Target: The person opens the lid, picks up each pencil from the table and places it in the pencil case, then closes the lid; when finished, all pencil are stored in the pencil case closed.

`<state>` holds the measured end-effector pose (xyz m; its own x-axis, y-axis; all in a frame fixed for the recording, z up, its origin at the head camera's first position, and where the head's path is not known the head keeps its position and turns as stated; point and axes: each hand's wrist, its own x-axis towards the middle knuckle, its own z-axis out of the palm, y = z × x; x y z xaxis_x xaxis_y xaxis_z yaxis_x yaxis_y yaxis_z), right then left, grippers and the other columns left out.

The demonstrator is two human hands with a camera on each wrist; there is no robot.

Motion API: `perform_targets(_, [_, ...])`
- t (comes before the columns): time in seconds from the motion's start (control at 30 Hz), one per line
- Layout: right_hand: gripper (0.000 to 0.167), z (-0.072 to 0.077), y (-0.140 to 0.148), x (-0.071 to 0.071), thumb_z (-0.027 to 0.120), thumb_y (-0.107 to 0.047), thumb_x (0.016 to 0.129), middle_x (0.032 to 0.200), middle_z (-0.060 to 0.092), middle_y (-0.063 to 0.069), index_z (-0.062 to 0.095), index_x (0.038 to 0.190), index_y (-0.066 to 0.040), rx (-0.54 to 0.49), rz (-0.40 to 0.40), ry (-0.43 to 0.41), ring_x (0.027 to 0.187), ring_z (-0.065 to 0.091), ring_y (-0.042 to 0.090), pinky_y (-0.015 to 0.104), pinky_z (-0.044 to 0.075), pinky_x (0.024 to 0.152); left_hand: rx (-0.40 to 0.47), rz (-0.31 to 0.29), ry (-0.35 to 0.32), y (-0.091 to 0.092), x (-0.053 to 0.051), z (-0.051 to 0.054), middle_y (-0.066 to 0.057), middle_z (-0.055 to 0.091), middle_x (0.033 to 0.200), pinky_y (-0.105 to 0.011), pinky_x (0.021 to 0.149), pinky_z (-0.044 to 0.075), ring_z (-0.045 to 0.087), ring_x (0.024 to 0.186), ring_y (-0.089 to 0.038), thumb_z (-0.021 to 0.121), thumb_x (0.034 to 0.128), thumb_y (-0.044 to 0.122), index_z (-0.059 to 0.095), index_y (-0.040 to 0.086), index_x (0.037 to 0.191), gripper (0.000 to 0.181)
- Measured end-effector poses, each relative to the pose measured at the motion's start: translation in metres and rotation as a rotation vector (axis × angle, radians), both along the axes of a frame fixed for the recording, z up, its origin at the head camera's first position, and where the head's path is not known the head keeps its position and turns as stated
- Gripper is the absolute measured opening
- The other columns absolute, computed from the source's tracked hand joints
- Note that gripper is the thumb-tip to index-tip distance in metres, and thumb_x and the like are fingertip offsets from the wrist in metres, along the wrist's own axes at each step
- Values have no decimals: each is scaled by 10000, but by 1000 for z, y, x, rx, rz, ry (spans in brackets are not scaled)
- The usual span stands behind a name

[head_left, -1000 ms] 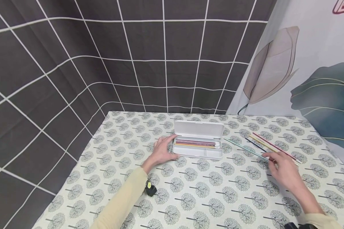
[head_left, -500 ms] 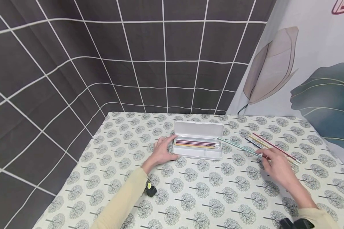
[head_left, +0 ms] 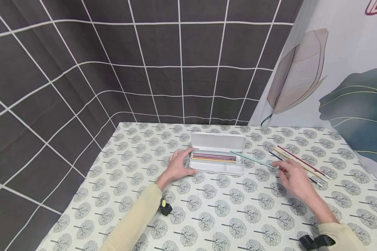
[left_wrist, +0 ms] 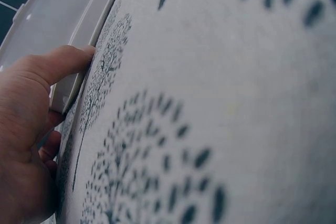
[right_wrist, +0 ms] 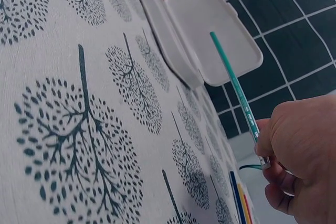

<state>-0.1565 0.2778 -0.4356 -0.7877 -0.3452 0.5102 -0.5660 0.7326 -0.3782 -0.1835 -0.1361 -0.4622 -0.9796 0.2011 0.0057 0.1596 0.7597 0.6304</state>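
Note:
A white pencil case point(head_left: 207, 166) lies with its lid point(head_left: 218, 141) raised on the patterned cloth. Several coloured pencils point(head_left: 213, 157) lie side by side in its long compartment. My left hand point(head_left: 178, 165) holds the case's left end, thumb at the front edge and index finger at the back corner. In the left wrist view, the thumb point(left_wrist: 71, 61) touches the case wall. My right hand point(head_left: 296, 177) pinches a green pencil point(right_wrist: 236, 87) near its rear end. The pencil's front end reaches over the case's right part, clear of the cloth.
Red point(head_left: 298, 158), yellow point(head_left: 290, 156) and dark blue point(head_left: 275, 156) pencils lie on the cloth behind and beside my right hand, partly hidden by it. A dark gridded curtain point(head_left: 198, 80) hangs behind the table, and a pale leaf-print curtain point(head_left: 301, 76) hangs at the right.
My right hand has moved left with the green pencil, bringing its front end from beside the case to over it. The left hand has stayed at the case.

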Motion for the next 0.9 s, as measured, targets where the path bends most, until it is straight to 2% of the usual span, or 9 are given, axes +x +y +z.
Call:
perform_targets(0.2, [393,0,-6,-4,676,219,696,881,633,170,703,1024,2,-11,23,31,644,553,194,243,451,493,1,4,-3,0,0,0,-22,462,1505,-444,998,339,396,1232,-236,893,702,318,375,259,1549,994])
perform_targets(0.5, [404,3,-18,-9,675,222,682,875,637,133,707,1015,-4,-14,40,49,731,578,258,335,481,593,-1,0,-2,0,0,-1,-27,457,1511,-443,998,337,398,1233,-237,890,709,325,371,250,1551,992])
perform_targets(0.73, [391,4,-23,-11,658,214,718,886,605,107,713,1031,-14,-25,33,6,742,540,215,309,463,592,5,1,5,0,0,1,-24,454,1516,-443,1005,330,390,1243,-239,889,704,321,374,253,1550,993])
perform_targets(0.9, [382,4,-28,-13,659,215,728,908,606,139,712,1037,-4,-28,43,-18,743,542,216,292,482,580,4,0,1,0,1,0,-25,449,1520,-457,1008,337,391,1244,-241,891,710,316,373,249,1550,989])
